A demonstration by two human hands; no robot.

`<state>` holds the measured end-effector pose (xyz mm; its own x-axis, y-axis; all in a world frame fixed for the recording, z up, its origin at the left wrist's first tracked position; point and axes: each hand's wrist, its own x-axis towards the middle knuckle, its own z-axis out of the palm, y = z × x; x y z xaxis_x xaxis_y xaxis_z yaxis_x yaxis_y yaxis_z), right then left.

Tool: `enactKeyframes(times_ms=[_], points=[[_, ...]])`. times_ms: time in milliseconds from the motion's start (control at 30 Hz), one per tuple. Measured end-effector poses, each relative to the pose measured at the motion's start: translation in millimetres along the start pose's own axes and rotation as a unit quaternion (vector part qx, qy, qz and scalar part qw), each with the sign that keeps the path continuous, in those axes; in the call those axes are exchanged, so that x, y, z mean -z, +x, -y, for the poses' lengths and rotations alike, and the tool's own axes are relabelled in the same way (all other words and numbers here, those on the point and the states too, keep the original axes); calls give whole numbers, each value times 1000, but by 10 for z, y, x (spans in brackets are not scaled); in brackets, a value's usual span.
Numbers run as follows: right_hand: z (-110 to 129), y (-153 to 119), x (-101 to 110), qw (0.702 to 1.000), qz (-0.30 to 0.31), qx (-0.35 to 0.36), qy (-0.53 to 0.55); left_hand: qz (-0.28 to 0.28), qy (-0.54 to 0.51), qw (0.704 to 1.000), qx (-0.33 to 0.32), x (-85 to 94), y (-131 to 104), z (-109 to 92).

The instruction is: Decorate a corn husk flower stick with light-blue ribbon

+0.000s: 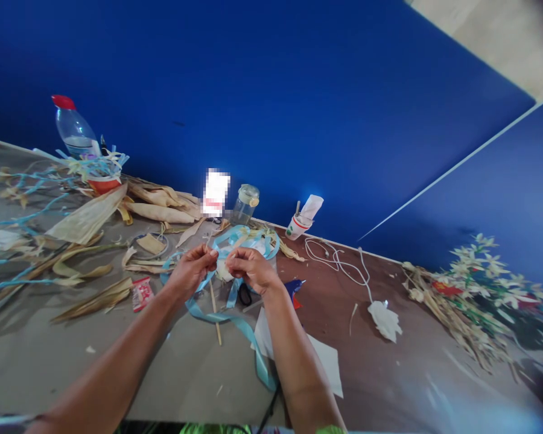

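My left hand point(194, 268) is closed in a pinch, thumb against forefinger. Close to its right, my right hand point(251, 270) makes a similar pinch, with a small gap between the fingertips. Whatever is between the fingers is too small to make out. Light blue ribbon point(247, 337) loops around and behind both hands, passes close under the left fingers, and trails down beside my right forearm. A thin pale stick point(216, 319) lies below the hands. Black scissor handles point(244, 295) show under my right hand. A blue glue gun point(294, 288) is partly hidden behind my right wrist.
Dried corn husks point(163, 208) and a red-capped bottle point(75, 129) stand at left, with a red candy packet point(142, 294) nearer. A glass jar point(245, 205), paper cup point(298, 226) and white cable point(344, 265) line the blue partition. White flowers point(484, 265) lie at right.
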<state>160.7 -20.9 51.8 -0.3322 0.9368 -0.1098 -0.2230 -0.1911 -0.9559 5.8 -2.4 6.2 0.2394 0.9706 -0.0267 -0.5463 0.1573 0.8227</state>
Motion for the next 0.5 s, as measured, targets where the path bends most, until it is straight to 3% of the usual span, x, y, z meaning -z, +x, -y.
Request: enactKeyframes(times_ms=[267, 500], points=[[-105, 63, 63, 986, 17, -51, 157, 26, -55, 998, 24, -34, -43, -49], [-189, 110, 38, 983, 23, -70, 170, 21, -129, 991, 36, -20, -38, -68]])
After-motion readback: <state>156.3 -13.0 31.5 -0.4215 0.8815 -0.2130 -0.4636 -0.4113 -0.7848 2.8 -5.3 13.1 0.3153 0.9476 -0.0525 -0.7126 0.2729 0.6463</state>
